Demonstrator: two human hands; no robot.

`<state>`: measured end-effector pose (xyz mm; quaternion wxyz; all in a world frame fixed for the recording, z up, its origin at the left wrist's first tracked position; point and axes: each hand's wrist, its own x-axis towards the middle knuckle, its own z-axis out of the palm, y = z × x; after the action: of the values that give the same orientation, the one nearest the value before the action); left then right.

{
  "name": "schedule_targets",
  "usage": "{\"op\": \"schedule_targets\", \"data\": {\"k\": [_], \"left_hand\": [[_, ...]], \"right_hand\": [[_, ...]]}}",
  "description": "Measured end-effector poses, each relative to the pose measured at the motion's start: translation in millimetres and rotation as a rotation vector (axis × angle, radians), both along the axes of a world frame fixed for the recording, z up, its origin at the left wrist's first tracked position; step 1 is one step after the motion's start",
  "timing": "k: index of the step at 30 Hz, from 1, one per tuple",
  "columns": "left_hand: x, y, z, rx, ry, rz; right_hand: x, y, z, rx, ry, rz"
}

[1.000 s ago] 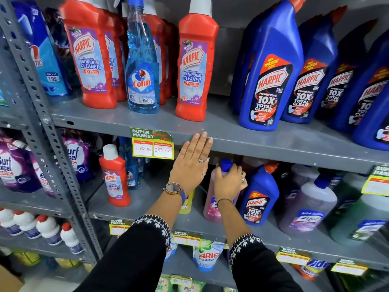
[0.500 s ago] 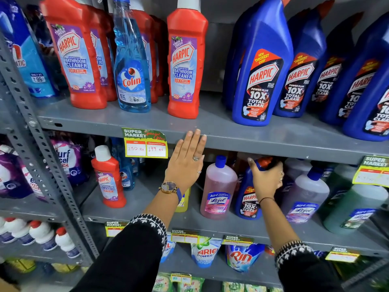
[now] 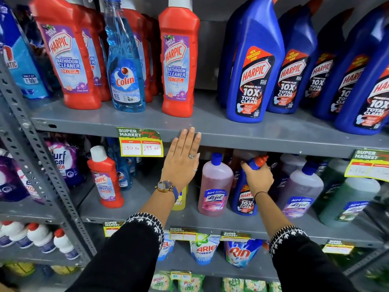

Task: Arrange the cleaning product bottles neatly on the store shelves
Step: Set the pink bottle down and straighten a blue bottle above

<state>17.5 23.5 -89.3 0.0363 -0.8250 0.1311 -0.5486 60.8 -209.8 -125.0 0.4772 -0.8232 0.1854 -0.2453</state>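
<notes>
On the middle shelf (image 3: 134, 203) my right hand (image 3: 257, 178) is shut around the neck of a small blue Harpic bottle (image 3: 244, 199) with a red cap, which stands upright. A pink Lizol bottle (image 3: 214, 186) stands just left of it, untouched. My left hand (image 3: 181, 161) is open, fingers together, its fingertips resting on the front edge of the upper shelf (image 3: 273, 133). A small red Harpic bathroom cleaner (image 3: 105, 178) stands alone further left. A yellow bottle (image 3: 181, 200) is mostly hidden behind my left wrist.
The upper shelf carries red Harpic bottles (image 3: 69, 57), a blue Colin spray (image 3: 125, 70) and several large blue Harpic bottles (image 3: 252, 68). Lilac (image 3: 299, 190) and green Lizol bottles (image 3: 347, 201) stand at right. Detergent pouches (image 3: 203, 248) fill the lower shelf. A grey upright (image 3: 42, 165) rises at left.
My right hand left the pink Lizol bottle, moved right and closed on the small blue Harpic bottle's neck. My left hand stayed on the shelf edge.
</notes>
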Motion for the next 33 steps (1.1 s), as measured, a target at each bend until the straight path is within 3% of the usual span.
{"op": "schedule_targets", "data": {"k": [7,18,26,33], "left_hand": [[0.5,-1.4,-0.3,0.007,-0.010,0.018],[-2.9,-3.0,3.3,0.025,-0.019,0.066],[-7.7,-3.9,6.0,0.008,0.029,0.066],[-7.6,-5.0,8.3,-0.027,0.080,0.055]], "right_hand": [[-16.6,0.3,-7.3,0.035,-0.057,-0.062],[-77.4,5.2,11.3,0.287,-0.246,-0.098],[-122.7,7.5,70.4,0.339,-0.439,0.010],[-161.6,-5.7,170.5,0.419,-0.609,0.102]]}}
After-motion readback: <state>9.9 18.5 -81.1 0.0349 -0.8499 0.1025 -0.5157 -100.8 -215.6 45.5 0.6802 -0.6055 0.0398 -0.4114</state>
